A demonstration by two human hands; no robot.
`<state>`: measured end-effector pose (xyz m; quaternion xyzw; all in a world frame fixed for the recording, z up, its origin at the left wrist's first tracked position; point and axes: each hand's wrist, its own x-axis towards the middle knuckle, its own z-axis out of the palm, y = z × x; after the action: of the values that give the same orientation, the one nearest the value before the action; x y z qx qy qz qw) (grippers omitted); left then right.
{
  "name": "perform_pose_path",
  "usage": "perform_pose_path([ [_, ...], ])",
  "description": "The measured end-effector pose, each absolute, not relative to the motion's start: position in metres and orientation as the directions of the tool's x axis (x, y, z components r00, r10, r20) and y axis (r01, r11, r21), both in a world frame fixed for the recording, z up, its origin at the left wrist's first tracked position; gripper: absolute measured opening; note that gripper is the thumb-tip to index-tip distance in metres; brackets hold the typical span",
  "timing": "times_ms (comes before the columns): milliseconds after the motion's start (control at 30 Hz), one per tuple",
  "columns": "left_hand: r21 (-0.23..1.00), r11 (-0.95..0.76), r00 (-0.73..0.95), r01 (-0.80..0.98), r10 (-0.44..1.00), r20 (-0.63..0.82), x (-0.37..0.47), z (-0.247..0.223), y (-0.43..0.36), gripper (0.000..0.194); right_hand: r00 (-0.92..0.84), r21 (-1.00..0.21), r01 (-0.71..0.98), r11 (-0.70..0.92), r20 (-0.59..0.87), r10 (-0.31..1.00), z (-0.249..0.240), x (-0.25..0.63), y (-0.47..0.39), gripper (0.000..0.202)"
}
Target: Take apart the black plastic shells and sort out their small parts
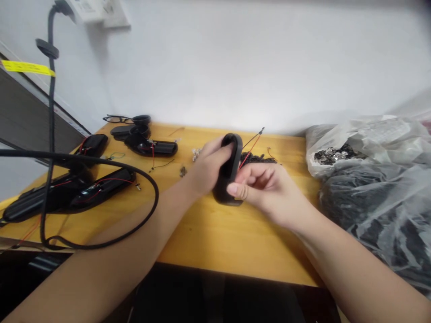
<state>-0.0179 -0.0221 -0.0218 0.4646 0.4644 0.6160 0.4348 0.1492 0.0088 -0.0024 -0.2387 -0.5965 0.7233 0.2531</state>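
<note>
A black plastic housing (222, 190) is held upright above the wooden table, its open side turned to the right. My left hand (210, 163) grips it from the left, with fingers reaching into the hollow. At its right edge my right hand (266, 186) is closed, thumb and fingers pinched at the rim. Red and black wires (251, 150) rise from behind the right fingers; whether those fingers hold the wires or the rim alone is hidden. Behind the hands lies a pile of small black parts (257, 158).
More black housings with wires (158, 148) lie on the left of the wooden table (215, 242). A black cable (101, 246) loops across the left foreground. Plastic bags (377, 202) of black and metal parts fill the right side. Glasses (117, 119) lie at the back left.
</note>
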Motion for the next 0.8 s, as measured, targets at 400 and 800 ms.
perform_pose_path([
  [400,0.98,-0.192,-0.221,0.046,0.955,0.197,-0.014,-0.013,-0.025,0.033,-0.682,-0.998,-0.038,0.046,0.059,0.729,-0.002,0.147,-0.003,0.04],
  [800,0.97,-0.235,-0.265,0.063,0.933,0.244,-0.017,-0.019,-0.02,0.036,-0.663,-0.998,0.01,0.059,0.038,0.748,-0.005,0.144,-0.002,0.053],
])
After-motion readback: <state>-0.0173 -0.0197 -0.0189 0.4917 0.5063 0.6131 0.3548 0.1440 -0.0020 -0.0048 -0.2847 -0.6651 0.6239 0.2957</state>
